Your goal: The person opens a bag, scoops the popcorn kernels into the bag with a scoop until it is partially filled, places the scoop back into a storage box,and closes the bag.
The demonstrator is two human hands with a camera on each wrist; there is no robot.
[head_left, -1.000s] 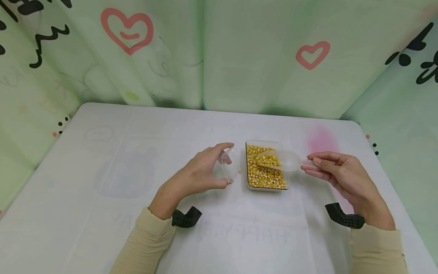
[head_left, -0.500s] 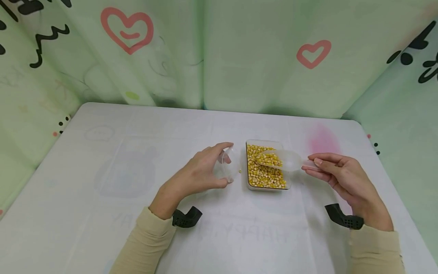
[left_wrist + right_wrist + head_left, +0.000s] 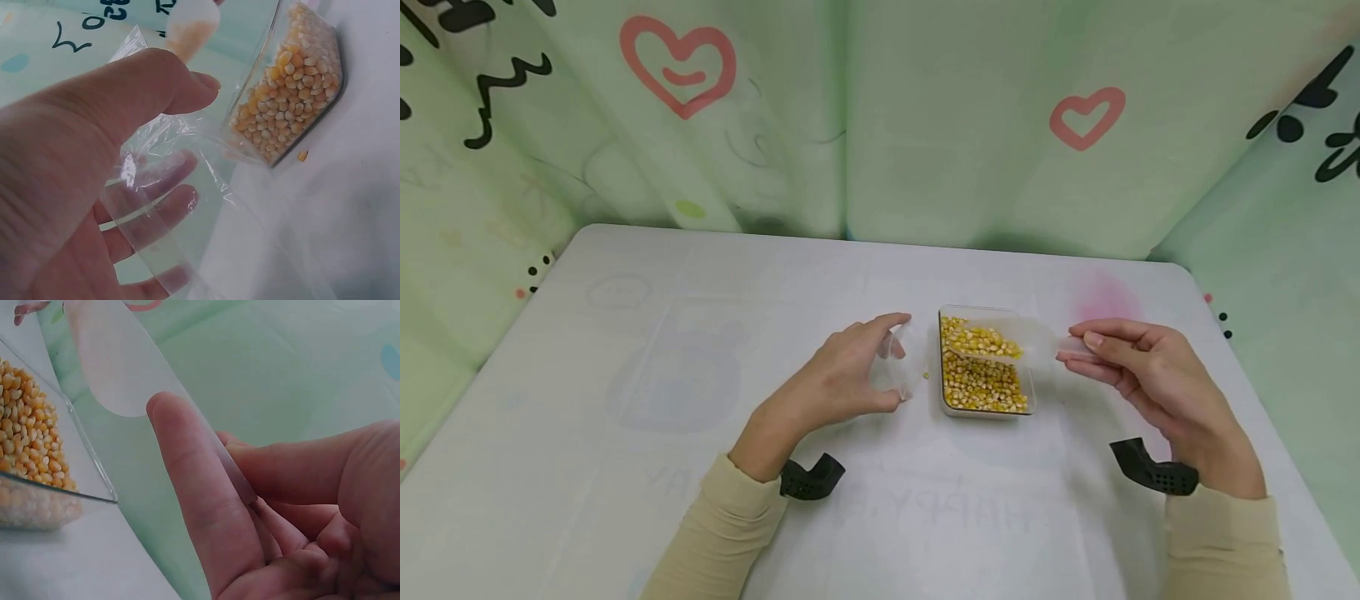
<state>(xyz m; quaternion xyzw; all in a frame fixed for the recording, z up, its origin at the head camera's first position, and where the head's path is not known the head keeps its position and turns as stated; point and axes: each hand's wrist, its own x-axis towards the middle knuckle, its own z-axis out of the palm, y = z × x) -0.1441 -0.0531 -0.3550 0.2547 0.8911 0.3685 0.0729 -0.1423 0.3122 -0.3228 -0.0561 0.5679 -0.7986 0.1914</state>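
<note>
My right hand (image 3: 1153, 379) pinches the handle of a translucent white scoop (image 3: 1039, 340), which carries a heap of yellow corn kernels (image 3: 987, 342). The scoop hangs over a clear rectangular container (image 3: 958, 412) filled with more corn. In the right wrist view the scoop's pale underside (image 3: 122, 365) shows, with thumb and fingers at its handle. To the container's left, my left hand (image 3: 842, 375) holds a thin clear plastic bag (image 3: 237, 200), thumb and fingers spread at its mouth. Through the film in the left wrist view, several fingertips (image 3: 187, 197) are visible.
One loose kernel (image 3: 302, 155) lies on the white-covered table (image 3: 700, 500), between the bag and the container. A green printed curtain (image 3: 925, 150) stands behind the table and along both sides.
My right hand has raised the scoop slightly and shifted it a little left, with its corn heap now showing fuller above the container. The left hand and bag have hardly moved.
</note>
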